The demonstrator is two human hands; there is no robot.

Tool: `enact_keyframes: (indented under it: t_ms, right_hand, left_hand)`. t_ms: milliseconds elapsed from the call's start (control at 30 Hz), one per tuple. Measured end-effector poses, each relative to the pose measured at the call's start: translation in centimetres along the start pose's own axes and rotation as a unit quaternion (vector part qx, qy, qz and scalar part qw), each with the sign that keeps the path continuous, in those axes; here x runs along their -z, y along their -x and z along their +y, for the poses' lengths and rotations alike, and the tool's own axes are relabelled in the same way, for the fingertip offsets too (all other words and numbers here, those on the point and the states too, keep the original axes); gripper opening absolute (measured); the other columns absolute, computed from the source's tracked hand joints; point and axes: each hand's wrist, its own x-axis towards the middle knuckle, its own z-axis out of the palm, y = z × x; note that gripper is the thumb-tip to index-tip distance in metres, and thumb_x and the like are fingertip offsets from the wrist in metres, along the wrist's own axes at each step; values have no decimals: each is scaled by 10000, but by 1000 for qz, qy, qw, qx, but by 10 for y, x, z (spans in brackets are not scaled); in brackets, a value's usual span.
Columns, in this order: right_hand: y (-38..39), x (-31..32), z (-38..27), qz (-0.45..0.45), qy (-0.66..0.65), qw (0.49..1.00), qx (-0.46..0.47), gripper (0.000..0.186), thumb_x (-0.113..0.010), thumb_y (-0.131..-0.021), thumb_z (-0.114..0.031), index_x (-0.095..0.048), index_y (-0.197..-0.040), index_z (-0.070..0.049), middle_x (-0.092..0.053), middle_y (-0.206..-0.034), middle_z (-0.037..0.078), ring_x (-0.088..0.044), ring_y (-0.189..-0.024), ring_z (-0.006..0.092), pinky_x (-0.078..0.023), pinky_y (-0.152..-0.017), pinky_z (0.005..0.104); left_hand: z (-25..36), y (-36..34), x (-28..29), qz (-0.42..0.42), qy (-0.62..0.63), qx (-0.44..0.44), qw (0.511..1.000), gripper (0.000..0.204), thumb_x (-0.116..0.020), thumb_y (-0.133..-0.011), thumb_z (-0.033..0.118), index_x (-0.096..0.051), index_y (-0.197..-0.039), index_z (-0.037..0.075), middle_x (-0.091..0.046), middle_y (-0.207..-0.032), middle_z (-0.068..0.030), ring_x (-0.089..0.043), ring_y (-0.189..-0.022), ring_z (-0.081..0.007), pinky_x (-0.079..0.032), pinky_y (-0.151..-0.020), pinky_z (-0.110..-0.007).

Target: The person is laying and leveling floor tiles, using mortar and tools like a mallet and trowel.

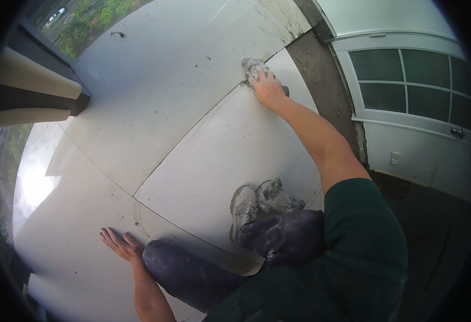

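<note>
My right hand is stretched out far ahead, its fingers closed over a grey, crumpled, dirt-caked rag. The rag is pressed on the joint between two large pale floor tiles, near their far edge. Flat on another pale tile at the near left, my left hand bears down with spread fingers, beside my knee. A thin dark joint line runs between the tiles from the rag down to a corner in the middle.
Dusty shoes stand on the middle tile. A strip of rough bare floor borders the tiles, beside a white door with glass panes. A beige and dark column rises at left. Dark specks and a small dark scrap lie on the tiles.
</note>
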Motion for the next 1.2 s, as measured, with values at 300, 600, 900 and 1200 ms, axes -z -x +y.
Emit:
enact_keyframes:
  t_ms: [300, 600, 900, 1200]
  right_hand:
    - [-77, -46, 139, 101, -12, 987, -122, 471, -497, -977, -198, -514, -1444, -249, -376, -1518, 133, -465, -1294, 421, -509, -959, 524]
    - [-8, -23, 254, 170, -126, 938, -275, 465, -685, -842, -322, -646, -1294, -221, -501, -1402, 129, -562, -1236, 337, -517, -965, 473]
    - [107, -77, 293, 178, -351, 806, -443, 567, -654, -829, -304, -617, -1366, -126, -647, -1319, 155, -631, -1182, 355, -497, -1001, 422]
    - [149, -64, 240, 255, -795, 486, -256, 514, -653, -898, -138, -550, -1342, 100, -647, -1235, 127, -632, -1092, 192, -511, -939, 320]
  left_hand:
    - [4, -7, 3, -6, -28, -11, 1000, 606, -408, -1043, 388, -352, -1522, 22, -323, -1593, -235, -278, -1472, -449, -208, -1210, -572]
    - [39, -40, 69, -120, -67, 41, 990, 587, -513, -1040, 277, -338, -1529, 5, -320, -1591, -244, -332, -1458, -421, -302, -1181, -497]
    - [178, -108, 39, -71, 104, -35, 991, 662, -665, -933, 124, -369, -1509, -11, -332, -1588, -244, -322, -1467, -438, -327, -1171, -506]
    - [315, -99, 10, -229, 241, -85, 939, 662, -702, -898, 160, -428, -1470, -28, -397, -1550, -243, -325, -1471, -423, -333, -1167, -497]
